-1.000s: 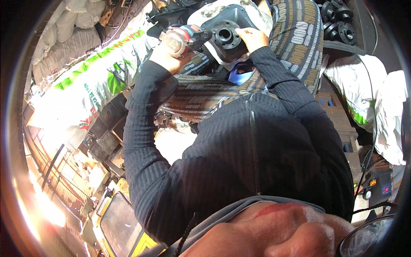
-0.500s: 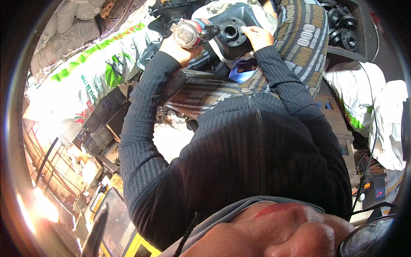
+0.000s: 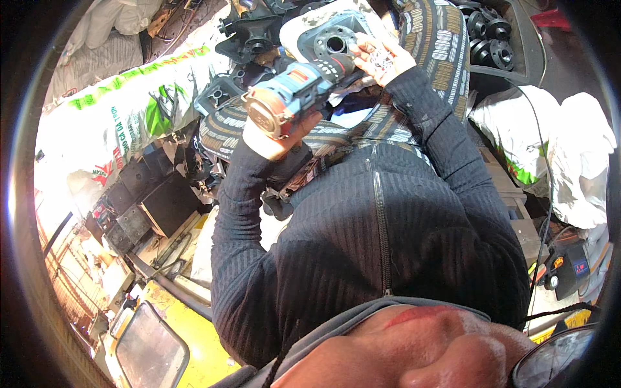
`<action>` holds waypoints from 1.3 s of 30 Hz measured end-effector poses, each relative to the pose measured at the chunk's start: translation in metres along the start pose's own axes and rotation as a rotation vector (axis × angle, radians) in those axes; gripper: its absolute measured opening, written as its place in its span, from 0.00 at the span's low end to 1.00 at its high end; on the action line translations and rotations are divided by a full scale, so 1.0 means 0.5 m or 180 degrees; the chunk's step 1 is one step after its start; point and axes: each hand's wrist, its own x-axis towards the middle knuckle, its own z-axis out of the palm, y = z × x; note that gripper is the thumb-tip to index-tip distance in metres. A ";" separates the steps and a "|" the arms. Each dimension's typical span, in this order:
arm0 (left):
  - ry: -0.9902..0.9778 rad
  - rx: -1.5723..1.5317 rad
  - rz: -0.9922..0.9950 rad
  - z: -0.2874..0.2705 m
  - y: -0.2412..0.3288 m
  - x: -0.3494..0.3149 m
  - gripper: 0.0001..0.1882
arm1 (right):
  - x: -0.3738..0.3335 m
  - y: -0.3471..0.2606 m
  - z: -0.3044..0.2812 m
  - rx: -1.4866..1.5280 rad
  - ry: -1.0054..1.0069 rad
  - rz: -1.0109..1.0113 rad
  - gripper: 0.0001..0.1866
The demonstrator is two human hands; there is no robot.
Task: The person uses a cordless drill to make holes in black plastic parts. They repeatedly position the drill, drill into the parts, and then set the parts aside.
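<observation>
My left hand (image 3: 279,137) is closed round the grip of a blue and red cordless drill (image 3: 294,92), tilted with its black chuck pointing to the right, towards my other hand. My right hand (image 3: 388,63) has its palm turned partly up and its fingers curled; small silvery pieces, too small to name, show in it. Those fingertips are beside a grey metal part with a round flange (image 3: 331,45), a central bore and holes around its rim. A broad, squarish base lies under the flange, on something white. Patterned trousers (image 3: 430,58) cover my spread legs around it.
More dark metal housings (image 3: 255,39) are piled at the far left. A dark crate (image 3: 527,64) of black flanged parts stands at the far right. Large white and green sacks (image 3: 123,123) lie at left, white bags (image 3: 524,129) at right, with a thin cable (image 3: 548,171) hanging past them.
My left hand has brought the drill nearer and turned it so the chuck points at my right hand. The right hand has turned its palm up, showing small silvery pieces.
</observation>
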 end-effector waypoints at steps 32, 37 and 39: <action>-0.0068 0.0614 0.0920 -0.040 0.005 -0.010 0.13 | -0.071 0.020 0.061 -0.0954 -0.0064 -0.0023 0.14; -0.0176 -0.0388 -0.0624 -0.038 0.002 -0.049 0.11 | -0.049 0.008 0.050 -0.0994 0.0065 0.0179 0.16; -0.0159 -0.0649 -0.0761 -0.038 0.002 -0.044 0.11 | -0.044 0.008 0.041 -0.0996 -0.0051 0.0191 0.13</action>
